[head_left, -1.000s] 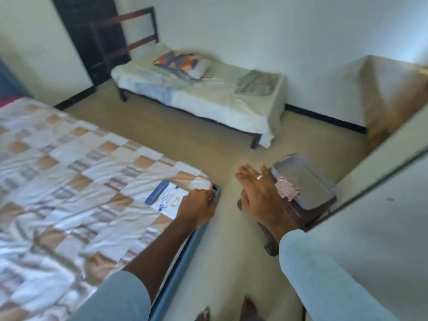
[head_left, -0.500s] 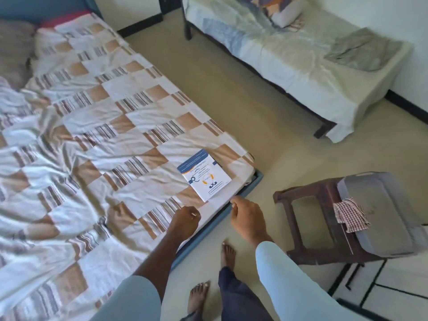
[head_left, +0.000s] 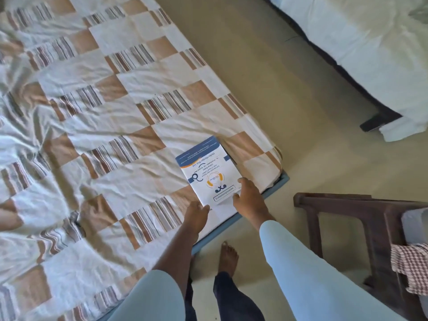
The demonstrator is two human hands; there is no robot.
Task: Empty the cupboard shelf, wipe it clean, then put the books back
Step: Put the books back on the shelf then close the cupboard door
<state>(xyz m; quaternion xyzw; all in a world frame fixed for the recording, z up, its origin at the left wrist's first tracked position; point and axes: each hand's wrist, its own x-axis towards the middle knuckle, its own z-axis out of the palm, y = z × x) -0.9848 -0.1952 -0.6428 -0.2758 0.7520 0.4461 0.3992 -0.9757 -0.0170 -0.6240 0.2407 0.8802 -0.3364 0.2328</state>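
— How were the hands set?
— Both arms reached forward in pale sleeves. The left hand (head_left: 196, 215) lay palm down, fingers forward; the right hand (head_left: 248, 197) spread its fingers, thumb apart.

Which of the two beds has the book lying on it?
The near bed with the brown-and-white checked sheet: the book lies at its corner, both hands at its near edge. The plain white bed across the floor has none visible.

I see a paper booklet (head_left: 207, 170) with a smooth, faintly glossy cover on a creased, matt cotton-like bedsheet (head_left: 97, 117). The stool (head_left: 361, 218) looks like dark moulded plastic, and the checked cloth (head_left: 411, 266) on it is woven. The floor (head_left: 289, 93) looks smooth and matt.
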